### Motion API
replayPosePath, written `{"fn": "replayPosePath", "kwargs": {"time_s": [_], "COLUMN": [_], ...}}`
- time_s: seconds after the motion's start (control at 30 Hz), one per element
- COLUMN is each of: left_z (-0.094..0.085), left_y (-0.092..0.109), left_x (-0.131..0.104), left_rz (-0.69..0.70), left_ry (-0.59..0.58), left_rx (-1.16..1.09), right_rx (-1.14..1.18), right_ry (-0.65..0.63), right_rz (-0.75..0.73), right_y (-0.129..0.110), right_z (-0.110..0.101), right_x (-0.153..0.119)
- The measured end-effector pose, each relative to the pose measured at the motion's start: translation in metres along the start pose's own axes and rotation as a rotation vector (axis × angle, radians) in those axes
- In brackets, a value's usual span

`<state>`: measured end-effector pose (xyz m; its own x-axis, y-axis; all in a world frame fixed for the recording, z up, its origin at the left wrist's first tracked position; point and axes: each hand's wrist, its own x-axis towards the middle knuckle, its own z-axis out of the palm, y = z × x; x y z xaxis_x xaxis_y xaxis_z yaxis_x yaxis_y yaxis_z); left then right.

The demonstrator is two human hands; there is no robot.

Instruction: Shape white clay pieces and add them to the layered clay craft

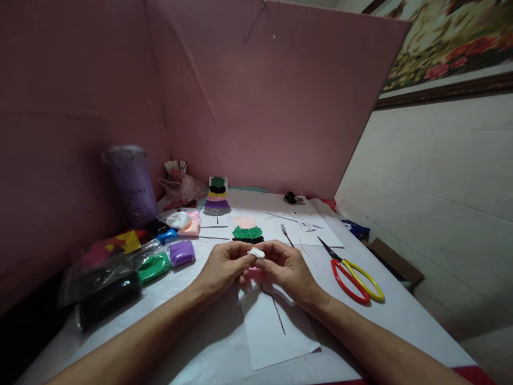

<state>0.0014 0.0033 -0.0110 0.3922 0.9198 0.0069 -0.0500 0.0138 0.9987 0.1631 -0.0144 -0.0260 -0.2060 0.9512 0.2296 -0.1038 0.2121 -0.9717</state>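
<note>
Between the fingertips of both hands is a small lump of white modelling clay [256, 253]. My left hand [226, 267] pinches its left side, and my right hand [286, 267] pinches its right side. Below them lies a white sheet of paper [276, 342] with a dark stem line. Bands of pink, green and black clay [247, 232] on the paper show beyond my fingers; a bit of brighter pink is partly hidden under the hands.
Scissors with red and yellow handles [356, 280] lie at right, near a fork [286, 234]. Bagged clay in purple [181, 252] and green [154, 267] sits left, before a purple cylinder [134, 187]. A finished-looking layered clay leaf [217, 203] stands farther back. Pink panels enclose the table.
</note>
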Motion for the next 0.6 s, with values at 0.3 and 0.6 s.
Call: {"fn": "replayPosePath", "kwargs": {"time_s": [0.3,0.6], "left_z": [-0.001,0.000], "left_y": [-0.001,-0.003], "left_x": [0.001,0.002], "left_rz": [0.029,0.052], "left_ry": [0.028,0.036], "left_rx": [0.091,0.047], "right_rx": [-0.133,-0.060], "right_ry": [0.071,0.122], "right_rz": [-0.078,-0.023], "right_y": [-0.006,-0.013], "right_z": [0.001,0.003], "right_x": [-0.001,-0.001]}}
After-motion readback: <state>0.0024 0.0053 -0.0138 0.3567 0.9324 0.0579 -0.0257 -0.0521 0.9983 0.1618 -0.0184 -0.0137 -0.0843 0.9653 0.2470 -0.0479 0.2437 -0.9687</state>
